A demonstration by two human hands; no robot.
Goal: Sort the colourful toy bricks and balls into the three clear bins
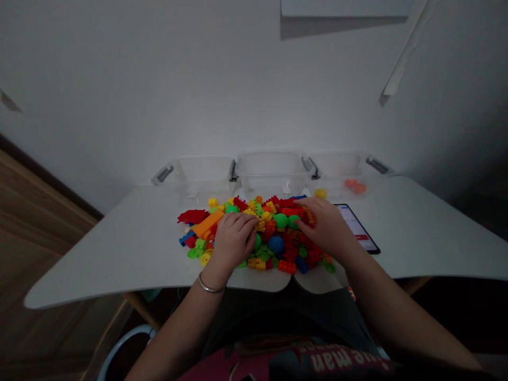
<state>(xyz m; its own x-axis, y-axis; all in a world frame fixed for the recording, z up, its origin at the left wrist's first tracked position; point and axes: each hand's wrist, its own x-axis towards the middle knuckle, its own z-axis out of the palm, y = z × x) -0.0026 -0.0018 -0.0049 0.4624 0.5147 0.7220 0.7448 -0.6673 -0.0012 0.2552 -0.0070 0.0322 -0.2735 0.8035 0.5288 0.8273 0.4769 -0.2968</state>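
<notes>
toys (275, 244): smooth plastic | boxes (272, 164): clear plastic | tabletop (130, 238): smooth, matt | bangle (209, 288): shiny metal

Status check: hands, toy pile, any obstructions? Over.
Left hand and right hand at toy pile, grips unclear. Pile loose on white table. Phone beside right hand, apparently not blocking.

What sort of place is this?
Probably a room in a home: a white table against a plain wall, a pile of colourful toy pieces on it, and clear plastic boxes along the back.

Lit phone (362, 228) on a white table (130, 238), pale wall (159, 79) behind, wooden panelling (39, 238) left
</notes>
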